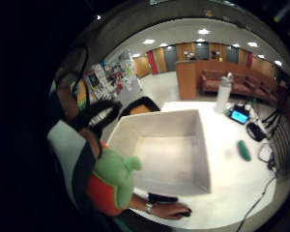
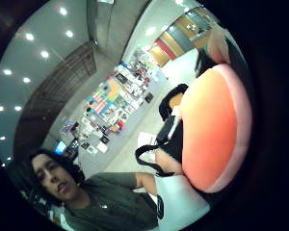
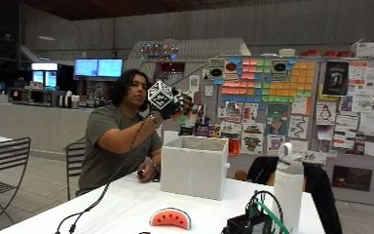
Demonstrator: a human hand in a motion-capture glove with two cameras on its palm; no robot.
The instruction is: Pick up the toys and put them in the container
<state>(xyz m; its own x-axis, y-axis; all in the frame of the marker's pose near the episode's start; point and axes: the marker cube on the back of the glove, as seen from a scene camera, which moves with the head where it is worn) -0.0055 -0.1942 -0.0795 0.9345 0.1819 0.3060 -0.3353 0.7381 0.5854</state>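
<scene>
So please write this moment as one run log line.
right hand: holds plush toy, raised above white container | watermelon toy: on table | container: empty

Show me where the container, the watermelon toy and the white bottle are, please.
container (image 3: pixel 193 168), outside view, on its front wall.
watermelon toy (image 3: pixel 171 218), outside view, on its red face.
white bottle (image 3: pixel 288 185), outside view, on the middle of its body.
</scene>
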